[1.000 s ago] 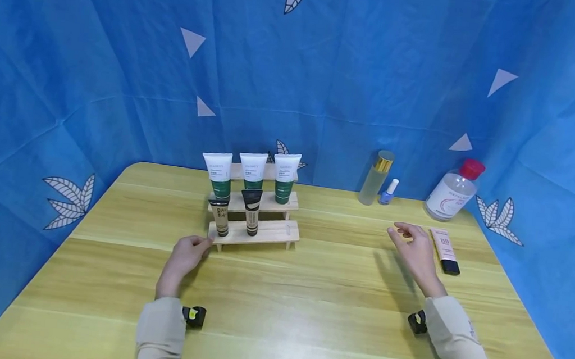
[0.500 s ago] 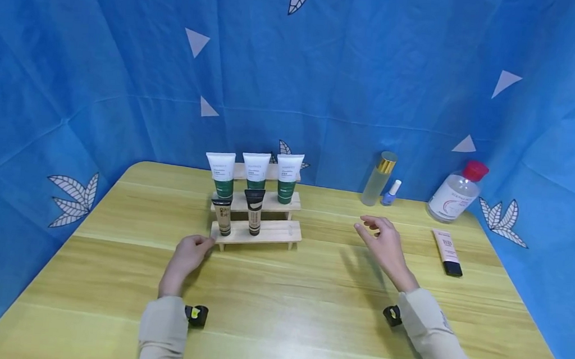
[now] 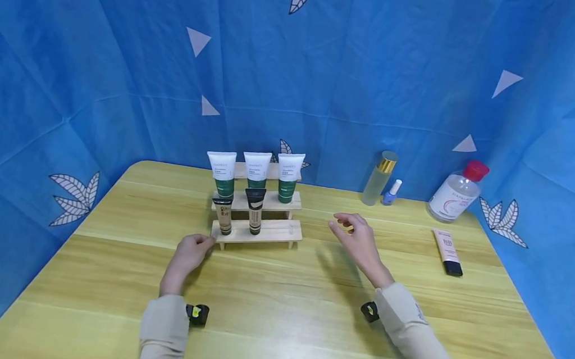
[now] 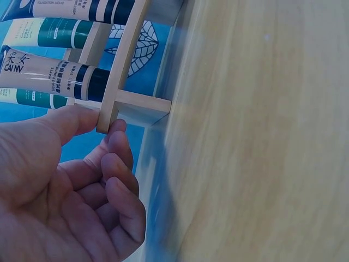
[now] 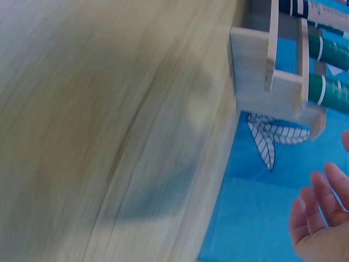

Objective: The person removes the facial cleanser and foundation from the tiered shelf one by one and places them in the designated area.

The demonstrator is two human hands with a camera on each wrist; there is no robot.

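By the left hand [image 3: 191,255], the wooden rack [image 3: 271,204] is pinched at its left end. Two tubes [image 3: 255,215] are borne on its lower shelf [image 3: 279,233]; farther right, the right hand [image 3: 357,242] is held over the table [image 3: 276,319], fingers relaxed

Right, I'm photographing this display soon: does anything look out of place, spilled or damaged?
Only the BB tube looks slightly odd: it lies flat at the table's right, while the shelf's five tubes stand upright. I see no spill or damage.
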